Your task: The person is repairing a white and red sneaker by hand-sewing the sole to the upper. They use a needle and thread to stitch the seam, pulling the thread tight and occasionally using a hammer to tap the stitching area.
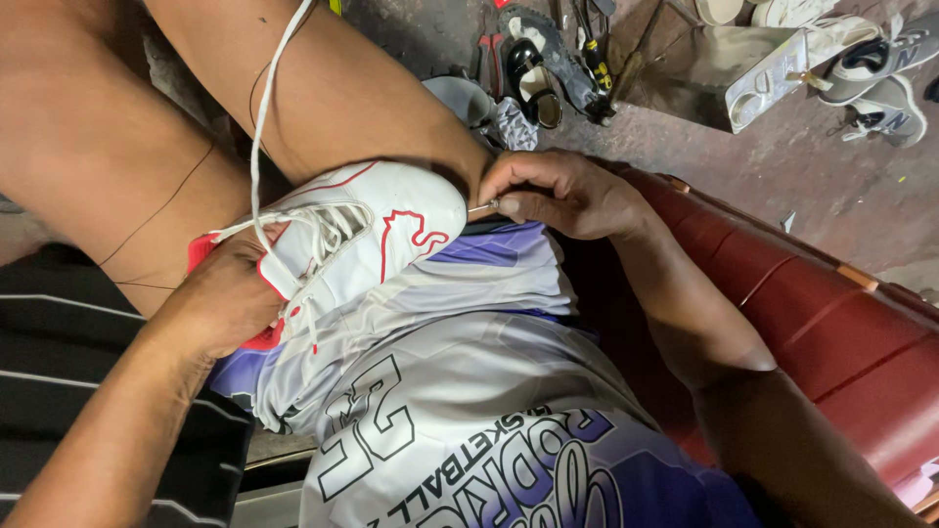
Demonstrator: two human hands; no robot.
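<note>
A white sports shoe point(372, 230) with red trim and white laces lies wedged between my bare knees, toe pointing right. My left hand point(220, 298) grips the shoe around its heel and collar. My right hand point(562, 194) is closed on a thin metal needle-like tool point(482, 206) whose tip touches the shoe's toe. A dark thread point(161, 210) runs across my thigh toward the shoe. A white lace point(264, 108) hangs down over it.
White and purple printed shorts point(460, 391) cover my lap. A dark red padded seat point(831, 323) is at right. On the concrete floor ahead lie pliers and hand tools point(587, 59), a black shoe point(533, 83), a metal box point(729, 73) and white sneakers point(875, 78).
</note>
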